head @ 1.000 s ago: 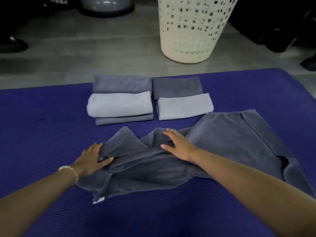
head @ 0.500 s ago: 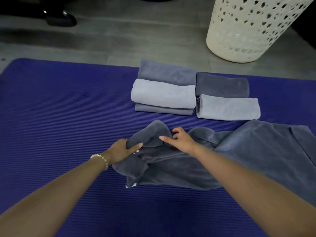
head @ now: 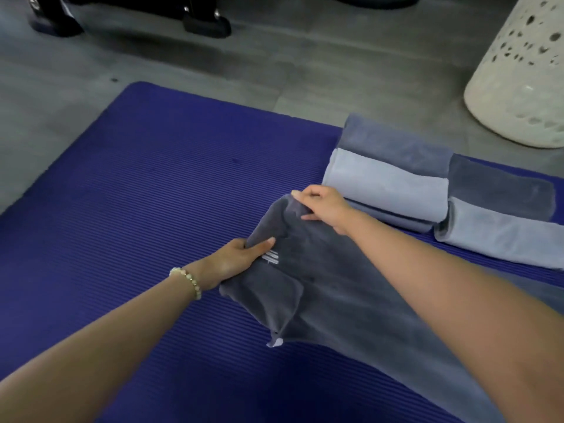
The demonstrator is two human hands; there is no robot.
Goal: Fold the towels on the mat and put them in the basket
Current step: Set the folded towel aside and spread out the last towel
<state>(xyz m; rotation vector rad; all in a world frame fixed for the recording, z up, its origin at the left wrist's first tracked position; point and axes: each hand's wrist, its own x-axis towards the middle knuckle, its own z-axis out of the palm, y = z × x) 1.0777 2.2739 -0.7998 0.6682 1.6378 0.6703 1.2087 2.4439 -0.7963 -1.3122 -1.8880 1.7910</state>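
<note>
A dark grey towel (head: 335, 300) lies crumpled on the blue ribbed mat (head: 152, 193), running off to the lower right under my right arm. My left hand (head: 238, 261) grips its left edge, thumb on top beside a small striped label. My right hand (head: 323, 209) pinches the towel's far edge and holds it slightly raised. Behind the hands lie two stacks of folded towels: light and mid grey ones (head: 387, 178) on the left, a dark and a light one (head: 500, 215) on the right. The white perforated basket (head: 518, 80) stands on the floor at the upper right.
Grey floor tiles (head: 274, 65) surround the mat beyond its far edge. Dark furniture feet or equipment bases (head: 204, 22) stand at the top of the view. The mat's left half holds nothing but its ribbed surface.
The view has swung left, so the towels and basket sit further right. Both hands went from resting on the towel to gripping its left and far edges and drawing it leftward.
</note>
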